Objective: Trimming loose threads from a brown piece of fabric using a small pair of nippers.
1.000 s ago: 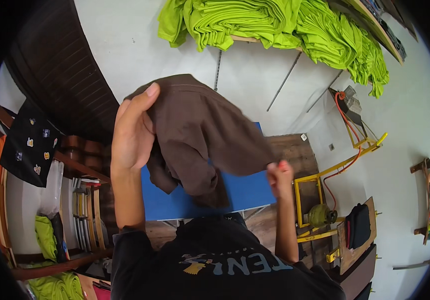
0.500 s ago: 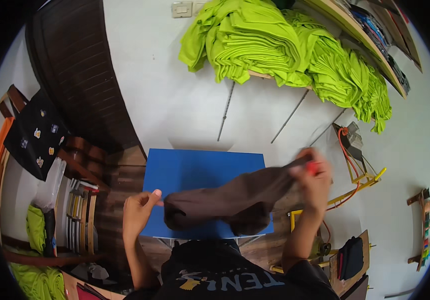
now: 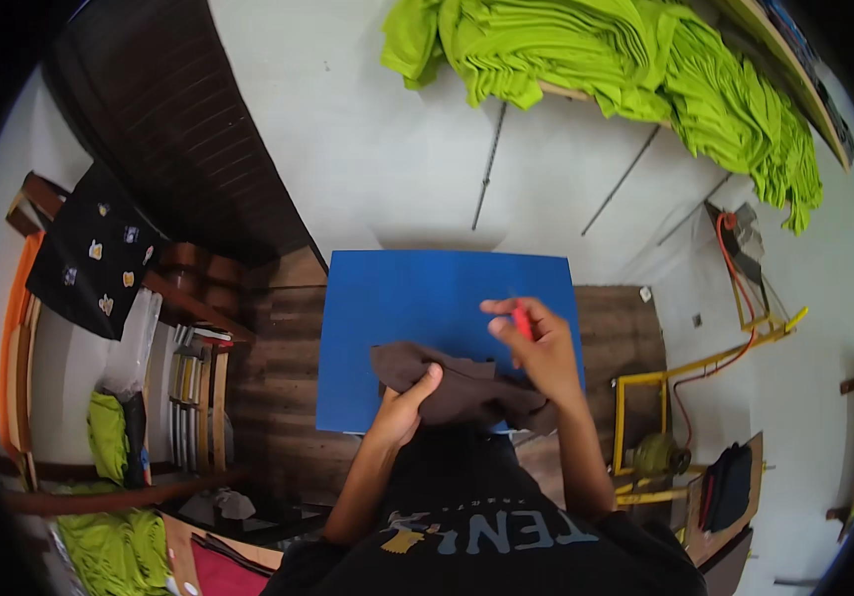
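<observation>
Bunched brown cloth [image 3: 466, 392] lies over the near half of a blue tabletop [image 3: 417, 293]. My left hand [image 3: 402, 407] grips its left part, thumb on top. Just above the cloth's right part is my right hand [image 3: 543, 348], its fingers wrapped round a small red tool [image 3: 522, 321], with the forefinger reaching leftward. The tool's tip is too small to make out.
Piles of lime green fabric [image 3: 596, 55] fill a wall shelf. A yellow metal frame [image 3: 621, 427] with an orange hose stands right. At left are a dark door [image 3: 158, 119], a black printed cloth [image 3: 84, 253], wooden-handled squeegees [image 3: 198, 397] and more green fabric [image 3: 114, 556].
The brown cloth was held up spread between both hands, then swung down; it is now bunched low on the table. My right hand has left its end and moved inward with the red tool.
</observation>
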`<state>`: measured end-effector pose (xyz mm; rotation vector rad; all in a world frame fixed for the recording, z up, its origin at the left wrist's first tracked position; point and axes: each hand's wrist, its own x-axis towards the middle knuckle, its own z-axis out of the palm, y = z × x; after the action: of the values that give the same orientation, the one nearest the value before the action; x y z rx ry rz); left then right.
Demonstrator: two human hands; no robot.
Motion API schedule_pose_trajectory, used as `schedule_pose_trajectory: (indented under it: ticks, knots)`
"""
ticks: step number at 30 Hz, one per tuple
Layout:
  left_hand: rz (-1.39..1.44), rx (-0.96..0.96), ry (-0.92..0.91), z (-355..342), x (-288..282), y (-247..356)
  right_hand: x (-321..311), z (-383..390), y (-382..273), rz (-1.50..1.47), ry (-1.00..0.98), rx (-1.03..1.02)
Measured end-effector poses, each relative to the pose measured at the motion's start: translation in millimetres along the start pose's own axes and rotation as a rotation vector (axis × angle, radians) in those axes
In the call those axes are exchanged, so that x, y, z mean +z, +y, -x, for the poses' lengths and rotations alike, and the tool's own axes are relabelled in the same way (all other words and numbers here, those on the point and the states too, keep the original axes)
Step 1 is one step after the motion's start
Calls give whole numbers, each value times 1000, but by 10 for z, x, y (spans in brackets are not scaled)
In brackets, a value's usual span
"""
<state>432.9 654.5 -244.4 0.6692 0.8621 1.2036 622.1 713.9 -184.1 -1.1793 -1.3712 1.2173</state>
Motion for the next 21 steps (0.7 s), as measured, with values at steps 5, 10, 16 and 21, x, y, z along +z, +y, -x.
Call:
schedule_pose_trajectory:
  ticks: [5, 10, 16, 21]
  knots:
    - [197, 23, -203, -456, 233, -74, -379, -35, 417, -272, 41, 221]
    - [144, 11, -300, -725, 529, -90, -710, 2, 636, -522, -68, 259]
    - [79, 52, -322, -674, 651, -103, -759, 33, 308, -338, -3, 165]
    - [1, 212, -46, -549, 455, 101, -722, 115, 76, -202, 210, 57]
